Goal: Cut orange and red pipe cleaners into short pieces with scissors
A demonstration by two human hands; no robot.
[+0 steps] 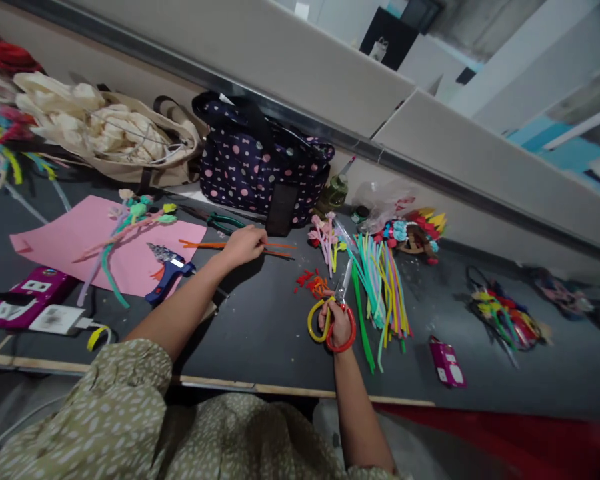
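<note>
My left hand (pixel 247 244) is closed over a few thin orange pipe cleaners (pixel 203 245), whose ends stick out on both sides of it. In my right hand (pixel 339 327) is a pair of scissors (pixel 347 283) with one yellow and one red handle loop. The blades point away from me, towards the back of the table. Small cut red and orange pieces (pixel 318 285) lie scattered just left of the scissors. Right of the blades is a bundle of long pipe cleaners (pixel 380 283) in green, mint, yellow and pink.
A pink sheet (pixel 75 227) carries pipe-cleaner flowers (pixel 137 212); a blue glue gun (pixel 169 272) overlaps its edge. Dark green pliers (pixel 225 221) lie near a dotted navy bag (pixel 260 160). A purple box (pixel 447 362) sits at right. A partition (pixel 290 87) runs behind.
</note>
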